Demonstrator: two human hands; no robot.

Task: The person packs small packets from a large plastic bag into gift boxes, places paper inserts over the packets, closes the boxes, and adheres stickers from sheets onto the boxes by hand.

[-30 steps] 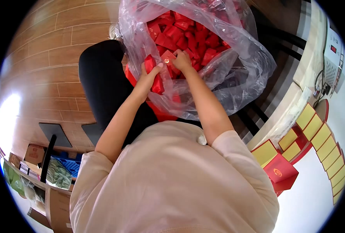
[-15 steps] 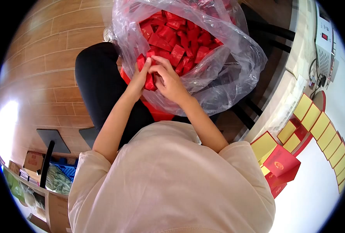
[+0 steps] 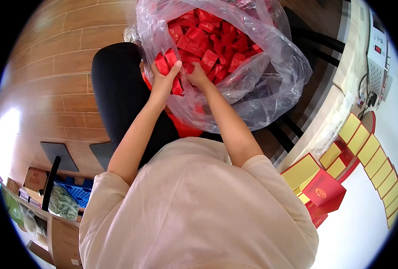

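Observation:
My left hand [image 3: 164, 81] is closed around several small shiny red packets [image 3: 162, 65], held side by side at the near left edge of the bag. My right hand [image 3: 198, 76] reaches just inside the bag's near rim, thumb and fingers closed about a red packet [image 3: 188, 67]; its fingertips are partly hidden among the packets. A large clear plastic bag [image 3: 277, 67] lies open in front of me, with a heap of similar red packets [image 3: 209, 58] inside.
On my right, a white table [image 3: 356, 206] bears a red box [image 3: 323, 190], a row of yellow-faced boxes [image 3: 369, 150] and a switched device [image 3: 377, 58]. Dark metal legs [image 3: 317, 42] stand beside the bag. A blue crate [image 3: 80, 193] and cartons [image 3: 35, 179] are at lower left.
My hands were together over the red packets; now they are apart. My right hand has moved up into the bag's opening, while my left keeps the packets, now fanned more into view.

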